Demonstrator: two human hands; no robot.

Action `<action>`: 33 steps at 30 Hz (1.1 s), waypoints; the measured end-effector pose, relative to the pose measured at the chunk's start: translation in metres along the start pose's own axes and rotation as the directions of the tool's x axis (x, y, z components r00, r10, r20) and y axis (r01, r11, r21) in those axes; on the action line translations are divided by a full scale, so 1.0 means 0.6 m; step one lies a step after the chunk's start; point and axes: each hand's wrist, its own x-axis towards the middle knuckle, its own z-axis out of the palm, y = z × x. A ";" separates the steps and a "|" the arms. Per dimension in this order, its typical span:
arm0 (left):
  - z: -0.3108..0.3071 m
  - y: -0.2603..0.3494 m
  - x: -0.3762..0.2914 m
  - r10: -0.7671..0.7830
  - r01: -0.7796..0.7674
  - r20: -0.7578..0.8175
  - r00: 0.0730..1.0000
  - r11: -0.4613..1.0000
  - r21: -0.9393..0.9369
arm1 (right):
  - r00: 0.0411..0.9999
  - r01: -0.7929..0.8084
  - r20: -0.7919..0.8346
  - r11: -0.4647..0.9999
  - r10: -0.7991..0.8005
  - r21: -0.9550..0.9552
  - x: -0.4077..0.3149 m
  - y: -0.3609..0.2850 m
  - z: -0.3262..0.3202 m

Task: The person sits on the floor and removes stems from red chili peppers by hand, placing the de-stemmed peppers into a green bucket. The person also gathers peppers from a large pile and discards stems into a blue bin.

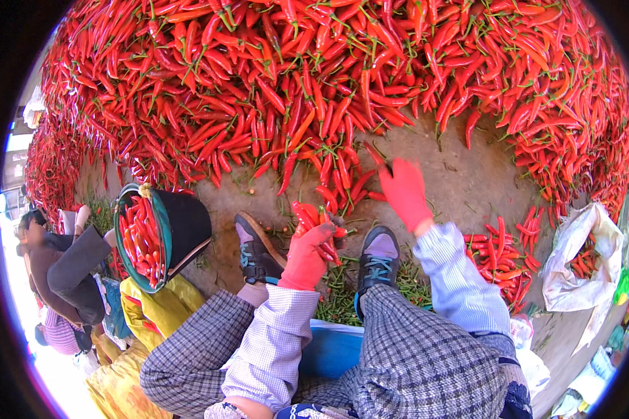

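My left hand (308,259), in a red glove with a darkened finger area, is closed around several red chili peppers (306,214) between my two shoes. Ahead and to the right is my right hand (406,194), also gloved in red and blurred by motion. Its fingertips are beside a single red chili (373,153) on the concrete floor; whether they grip it is unclear. A huge pile of red chilies with green stems (272,99) spreads across the floor before me, and a few loose ones (340,180) lie between it and my hands.
Left of my feet, a black bucket (183,230) full of chilies tilts beside a yellow sack (160,304). Green stems (340,293) litter the floor between my shoes. At right are a small chili heap (500,262) and an open white sack (582,262). Another person (65,272) sits far left.
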 end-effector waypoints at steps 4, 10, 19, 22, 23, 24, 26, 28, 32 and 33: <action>0.001 -0.008 0.007 -0.019 0.017 0.053 0.998 0.999 0.040 | 0.987 0.023 0.147 0.969 -0.061 0.246 -0.121 -0.042 -0.040; -0.007 0.014 -0.014 0.089 -0.084 0.103 0.991 0.995 -0.053 | 0.953 0.185 0.161 0.913 -0.258 0.364 -0.186 -0.121 -0.035; -0.023 0.101 -0.059 0.021 -0.020 -0.005 1.000 0.998 0.065 | 0.762 0.558 0.111 0.734 -0.638 0.386 -0.143 -0.194 -0.031; -0.025 0.139 -0.076 -0.044 0.045 -0.025 0.999 0.997 0.069 | 0.641 0.664 0.120 0.626 -0.758 0.408 -0.140 -0.211 -0.025; -0.017 0.134 -0.087 0.087 -0.086 -0.037 0.996 0.996 0.037 | 0.572 0.692 0.199 0.598 -0.796 0.404 -0.140 -0.215 -0.025; -0.014 0.141 -0.093 0.071 -0.065 -0.035 0.997 0.988 0.138 | 0.514 0.734 0.212 0.554 -0.831 0.392 -0.142 -0.218 -0.027; -0.008 0.150 -0.107 0.033 -0.012 -0.082 0.996 0.970 0.243 | 0.446 0.735 0.266 0.520 -0.854 0.436 -0.148 -0.223 -0.031; -0.007 0.168 -0.125 0.099 -0.078 -0.132 0.986 0.986 0.150 | 0.360 0.741 0.293 0.462 -0.886 0.487 -0.157 -0.224 -0.033; -0.042 0.265 -0.172 0.439 -0.282 -0.215 0.872 0.811 0.512 | 0.301 0.751 0.731 0.625 -0.613 0.214 -0.155 -0.178 -0.026; -0.059 0.297 -0.186 0.579 -0.374 -0.120 0.807 0.657 0.654 | 0.484 0.711 0.670 0.700 -0.563 0.074 -0.148 -0.155 -0.021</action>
